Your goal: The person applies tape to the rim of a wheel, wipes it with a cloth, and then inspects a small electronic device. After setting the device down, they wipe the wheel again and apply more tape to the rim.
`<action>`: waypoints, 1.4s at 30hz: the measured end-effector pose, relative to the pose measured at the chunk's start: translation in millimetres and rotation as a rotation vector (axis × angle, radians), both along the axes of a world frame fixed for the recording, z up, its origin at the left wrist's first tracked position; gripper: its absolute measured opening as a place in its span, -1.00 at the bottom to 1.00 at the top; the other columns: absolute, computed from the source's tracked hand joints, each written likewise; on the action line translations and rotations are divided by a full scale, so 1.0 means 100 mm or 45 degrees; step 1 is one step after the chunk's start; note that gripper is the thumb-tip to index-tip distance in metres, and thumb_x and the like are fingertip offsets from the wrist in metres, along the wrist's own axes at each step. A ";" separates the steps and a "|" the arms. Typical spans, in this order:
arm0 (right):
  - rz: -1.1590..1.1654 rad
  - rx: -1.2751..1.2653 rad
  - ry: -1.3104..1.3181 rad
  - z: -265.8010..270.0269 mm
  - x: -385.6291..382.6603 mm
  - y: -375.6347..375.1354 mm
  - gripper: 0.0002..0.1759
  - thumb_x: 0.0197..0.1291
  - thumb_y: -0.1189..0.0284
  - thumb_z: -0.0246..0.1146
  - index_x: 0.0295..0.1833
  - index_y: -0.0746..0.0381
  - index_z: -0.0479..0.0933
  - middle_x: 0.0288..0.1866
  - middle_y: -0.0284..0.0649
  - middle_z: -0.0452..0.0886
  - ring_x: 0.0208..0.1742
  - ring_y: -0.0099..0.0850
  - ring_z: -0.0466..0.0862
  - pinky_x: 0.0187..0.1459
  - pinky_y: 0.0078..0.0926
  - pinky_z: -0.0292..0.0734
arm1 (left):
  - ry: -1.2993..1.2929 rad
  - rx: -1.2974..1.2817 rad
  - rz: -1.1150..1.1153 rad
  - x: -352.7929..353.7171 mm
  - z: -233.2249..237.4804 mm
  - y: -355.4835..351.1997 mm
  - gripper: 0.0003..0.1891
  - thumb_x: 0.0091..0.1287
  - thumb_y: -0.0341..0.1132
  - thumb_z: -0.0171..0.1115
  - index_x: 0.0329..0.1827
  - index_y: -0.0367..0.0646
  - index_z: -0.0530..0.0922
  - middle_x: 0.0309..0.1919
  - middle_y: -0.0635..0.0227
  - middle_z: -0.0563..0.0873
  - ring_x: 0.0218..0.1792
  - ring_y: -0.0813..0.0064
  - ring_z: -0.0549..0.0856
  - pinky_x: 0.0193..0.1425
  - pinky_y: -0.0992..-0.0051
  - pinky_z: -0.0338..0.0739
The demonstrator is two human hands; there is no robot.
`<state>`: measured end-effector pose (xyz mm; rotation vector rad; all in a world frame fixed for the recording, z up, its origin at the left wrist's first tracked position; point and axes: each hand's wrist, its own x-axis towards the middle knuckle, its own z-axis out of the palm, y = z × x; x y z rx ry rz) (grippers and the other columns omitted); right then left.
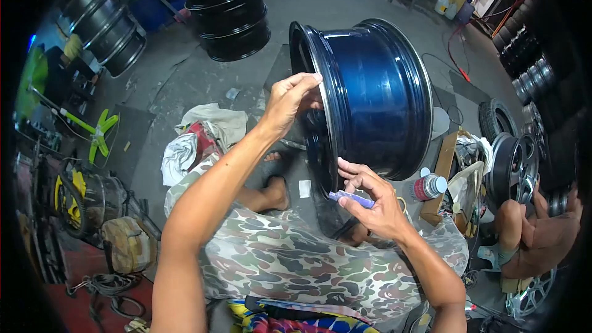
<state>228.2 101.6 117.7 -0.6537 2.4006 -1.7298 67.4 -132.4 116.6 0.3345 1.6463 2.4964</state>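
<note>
A glossy dark blue wheel rim (379,86) stands on its side in front of me, its open face turned left. My left hand (291,102) grips the upper left edge of the rim, thumb on the lip and fingers partly hidden behind it. Low at the same lip, my right hand (373,200) pinches a small purple piece (353,199) between thumb and fingers, with its upper fingers beside the rim's edge. Camouflage cloth (296,256) covers my lap below both hands.
Stacked black rims (228,15) stand at the back left. Crumpled cloths (213,126) lie left of my foot. A capped bottle (428,188) and a cardboard box (439,179) are at the right. Another person (542,234) sits at the far right beside a wheel (505,163).
</note>
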 end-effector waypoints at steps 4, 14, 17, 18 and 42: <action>0.017 0.001 0.006 0.03 -0.03 0.00 -0.85 0.26 0.50 0.45 -0.19 0.30 0.60 0.54 0.12 0.51 0.47 -0.07 0.63 0.44 -0.19 0.48 | -0.011 -0.007 -0.100 0.09 -0.07 0.01 -0.72 0.58 -0.14 0.27 0.07 -0.18 0.71 -0.11 0.41 0.82 -0.13 0.63 0.76 -0.01 0.52 0.64; 0.025 -0.006 -0.017 0.04 -0.07 0.03 -0.85 0.24 0.51 0.46 -0.20 0.30 0.61 0.53 0.14 0.51 0.49 -0.03 0.61 0.46 -0.14 0.45 | -0.067 -0.109 -0.197 0.29 -0.18 0.08 -0.81 0.52 -0.24 0.31 -0.02 -0.18 0.67 -0.16 0.46 0.76 -0.13 0.68 0.73 0.05 0.54 0.66; 0.036 0.003 -0.003 0.02 -0.06 0.04 -0.85 0.23 0.52 0.46 -0.20 0.30 0.61 0.52 0.14 0.52 0.48 -0.02 0.61 0.46 -0.15 0.46 | -0.053 -0.080 -0.202 0.26 -0.19 0.07 -0.81 0.51 -0.23 0.29 -0.04 -0.18 0.67 -0.15 0.44 0.76 -0.12 0.66 0.74 0.05 0.54 0.64; 0.038 -0.003 0.000 0.01 -0.05 0.03 -0.85 0.22 0.52 0.46 -0.21 0.30 0.61 0.51 0.14 0.53 0.48 -0.01 0.62 0.46 -0.15 0.46 | -0.054 -0.093 -0.187 0.24 -0.18 0.07 -0.80 0.51 -0.22 0.28 -0.03 -0.18 0.67 -0.15 0.44 0.76 -0.11 0.64 0.74 0.05 0.53 0.63; -0.541 -0.069 -0.022 0.44 -0.38 -0.17 -0.77 0.44 0.40 0.43 0.04 0.32 0.63 -0.16 -0.43 0.65 -0.15 -0.71 0.53 -0.14 -0.67 0.46 | -0.012 -0.337 -0.460 0.17 -0.08 -0.09 -0.74 0.53 -0.17 0.31 -0.03 -0.23 0.66 -0.27 0.36 0.78 -0.25 0.54 0.79 -0.08 0.53 0.66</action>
